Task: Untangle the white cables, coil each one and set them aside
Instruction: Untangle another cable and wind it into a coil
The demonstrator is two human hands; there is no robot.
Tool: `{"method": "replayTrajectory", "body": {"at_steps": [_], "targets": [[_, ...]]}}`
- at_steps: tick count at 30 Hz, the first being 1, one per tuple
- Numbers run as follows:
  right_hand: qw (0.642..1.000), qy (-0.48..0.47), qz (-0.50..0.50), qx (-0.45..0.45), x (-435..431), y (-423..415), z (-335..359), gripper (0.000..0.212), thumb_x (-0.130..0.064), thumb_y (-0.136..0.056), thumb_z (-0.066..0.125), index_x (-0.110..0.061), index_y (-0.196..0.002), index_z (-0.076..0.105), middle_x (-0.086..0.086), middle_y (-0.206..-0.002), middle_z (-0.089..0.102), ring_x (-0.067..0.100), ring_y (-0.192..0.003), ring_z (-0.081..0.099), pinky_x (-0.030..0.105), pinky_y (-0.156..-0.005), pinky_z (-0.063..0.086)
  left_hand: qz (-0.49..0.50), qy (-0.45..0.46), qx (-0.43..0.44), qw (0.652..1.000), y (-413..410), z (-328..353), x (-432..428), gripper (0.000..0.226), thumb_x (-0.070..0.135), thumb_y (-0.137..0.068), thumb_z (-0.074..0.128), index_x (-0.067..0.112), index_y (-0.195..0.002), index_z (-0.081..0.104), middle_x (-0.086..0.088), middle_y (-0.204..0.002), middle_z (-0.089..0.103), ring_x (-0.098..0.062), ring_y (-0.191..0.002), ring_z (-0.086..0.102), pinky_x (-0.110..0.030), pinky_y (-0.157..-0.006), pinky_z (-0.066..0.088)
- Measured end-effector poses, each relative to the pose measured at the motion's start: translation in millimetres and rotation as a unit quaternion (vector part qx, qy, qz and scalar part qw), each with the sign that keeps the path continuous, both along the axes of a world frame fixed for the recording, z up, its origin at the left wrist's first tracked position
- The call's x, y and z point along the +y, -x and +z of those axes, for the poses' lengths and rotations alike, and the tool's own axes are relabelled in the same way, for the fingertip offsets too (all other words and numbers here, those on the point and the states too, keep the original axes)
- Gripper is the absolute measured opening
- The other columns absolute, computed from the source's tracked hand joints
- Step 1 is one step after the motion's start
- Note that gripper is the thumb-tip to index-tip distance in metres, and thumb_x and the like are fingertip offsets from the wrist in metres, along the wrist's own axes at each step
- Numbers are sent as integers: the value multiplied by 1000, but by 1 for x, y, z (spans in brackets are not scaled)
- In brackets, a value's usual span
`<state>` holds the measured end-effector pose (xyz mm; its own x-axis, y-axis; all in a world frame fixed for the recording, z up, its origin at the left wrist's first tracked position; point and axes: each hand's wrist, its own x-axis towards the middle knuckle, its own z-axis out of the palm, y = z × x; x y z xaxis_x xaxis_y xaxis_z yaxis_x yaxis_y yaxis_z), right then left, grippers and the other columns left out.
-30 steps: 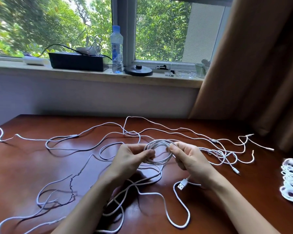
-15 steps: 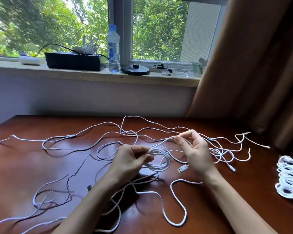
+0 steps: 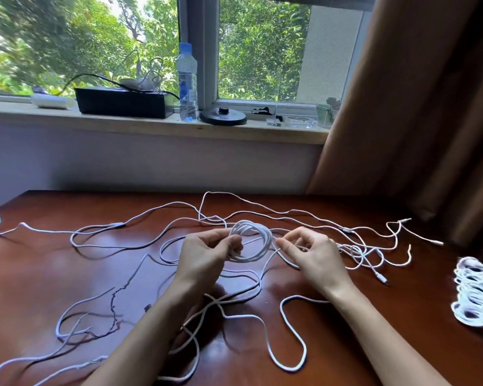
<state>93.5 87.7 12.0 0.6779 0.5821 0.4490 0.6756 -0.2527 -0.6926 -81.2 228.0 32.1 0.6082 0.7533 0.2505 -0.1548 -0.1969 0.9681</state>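
White cables (image 3: 151, 215) lie in a loose tangle over the brown table (image 3: 39, 274), with many loops crossing each other from the left edge to the right. In the middle, just above the table, I hold a small coil (image 3: 253, 239) of several turns. My left hand (image 3: 207, 254) grips the coil on its left side, with the fingers curled round the turns. My right hand (image 3: 315, 254) is just beside the coil on its right side. Its thumb and forefinger pinch the loose strand (image 3: 268, 260) that comes off the coil, and the other fingers are curled. Below my wrists one cable makes a wide bend on the table near the front edge. At the far right of the table lies a pile of coiled cables (image 3: 477, 293), well apart from the tangle. Behind the table there is a wall with a window sill (image 3: 262, 132), where a water bottle (image 3: 188, 82), a black box (image 3: 120, 103) and a round black base (image 3: 222, 116) stand. A brown curtain (image 3: 430, 107) hangs at the right.
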Motion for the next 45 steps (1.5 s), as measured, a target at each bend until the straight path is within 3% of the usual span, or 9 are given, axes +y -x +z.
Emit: {"method": "replayTrajectory", "body": {"at_steps": [7,14,20,26,32,34,38,41,45], "targets": [[982,125,136,-43,3,12,-4,36,-71,-74,64,-37,-84,73,-13,-72,71,5,-68,64,37,-71,54,63,30,3,998,-1,-7,10,15,7,-90,71,10,-78,79,-1,-66,72,-7,-58,58,-19,-63,50],[960,78,255,-88,9,27,-4,10,-32,-84,77,-26,-92,78,-23,-78,67,3,-73,61,16,-67,43,97,-3,33,995,-1,-13,18,12,14,-90,72,16,-81,80,-1,-71,76,-9,-64,66,-32,-73,56],[944,75,241,-212,9,33,-3,13,-41,-89,70,-29,-92,74,-24,-79,51,-12,-70,51,15,-66,38,111,-73,52,990,0,-14,14,20,15,-90,72,14,-71,78,0,-67,74,-10,-61,65,-29,-66,54],[930,-29,181,-319,12,41,3,5,-34,-92,70,-29,-93,73,-11,-93,57,11,-77,57,36,-56,52,111,-137,64,982,0,-22,20,22,25,-90,69,15,-72,76,-5,-64,71,-27,-63,70,-42,-65,56],[902,-16,161,-402,13,41,4,12,-14,-91,74,-26,-91,70,-3,-125,62,17,-87,57,38,-61,55,85,-227,61,968,-2,-27,18,17,31,-89,64,21,-83,77,-9,-65,68,-7,-56,50,-43,-59,50],[902,-28,146,-405,13,40,3,12,-13,-92,71,-25,-91,71,-4,-120,67,20,-92,61,37,-68,56,78,-250,64,963,-3,-28,16,24,33,-90,63,16,-77,73,-8,-61,64,-6,-55,45,-41,-57,49],[911,-61,145,-381,11,40,4,10,-18,-98,63,-22,-93,70,-10,-101,70,20,-87,61,35,-72,55,53,-303,49,950,-5,-25,12,36,22,-93,68,33,-60,59,5,-50,38,-2,-51,30,-27,-48,35],[924,-57,149,-348,10,40,3,10,-24,-99,56,-25,-98,67,-14,-92,71,21,-78,62,37,-66,56,23,-325,50,944,-7,-28,12,18,31,-95,62,24,-84,74,-2,-59,55,-5,-53,41,-33,-53,45],[947,-43,140,-285,10,43,3,17,-29,-95,49,-30,-98,65,-15,-88,73,19,-74,65,39,-63,57,2,-363,43,931,-6,-24,6,13,22,-93,65,24,-95,77,6,-59,54,-2,-54,44,-22,-55,38]]}}
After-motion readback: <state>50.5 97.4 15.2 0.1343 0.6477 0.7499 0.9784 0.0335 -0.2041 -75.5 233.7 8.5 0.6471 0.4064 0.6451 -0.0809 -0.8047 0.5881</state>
